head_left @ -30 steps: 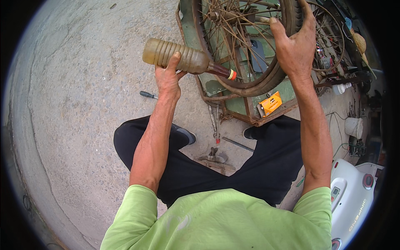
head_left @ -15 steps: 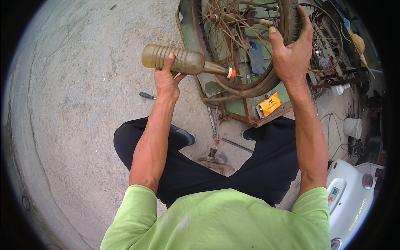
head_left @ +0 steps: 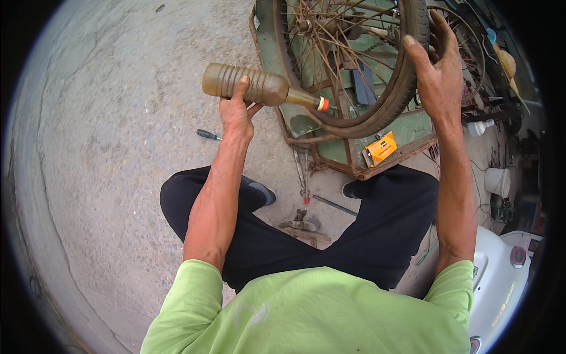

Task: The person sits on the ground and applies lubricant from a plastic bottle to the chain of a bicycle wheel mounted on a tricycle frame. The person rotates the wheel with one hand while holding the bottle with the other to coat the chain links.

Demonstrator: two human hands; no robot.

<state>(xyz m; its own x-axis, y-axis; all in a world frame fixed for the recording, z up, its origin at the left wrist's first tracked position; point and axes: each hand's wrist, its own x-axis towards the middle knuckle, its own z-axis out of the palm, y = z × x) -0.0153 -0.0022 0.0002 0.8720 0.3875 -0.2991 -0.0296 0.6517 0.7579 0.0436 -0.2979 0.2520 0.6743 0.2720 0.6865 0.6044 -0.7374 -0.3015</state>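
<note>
Spoked wheel [head_left: 349,30] is at upper centre, ahead of the person, its tyre [head_left: 415,17] nearest the right side. Plastic bottle [head_left: 259,85] lies near level, neck toward the wheel. Left hand [head_left: 237,115] wraps it, thumb on top. Right hand [head_left: 439,82] is spread at the tyre's outer edge; can't tell if touching. Red cap [head_left: 323,104] overlaps the wheel's lower left. My read: bottle-aiming step; next move calls for a steady cap.

Right hand [head_left: 440,81] now farther right
</note>
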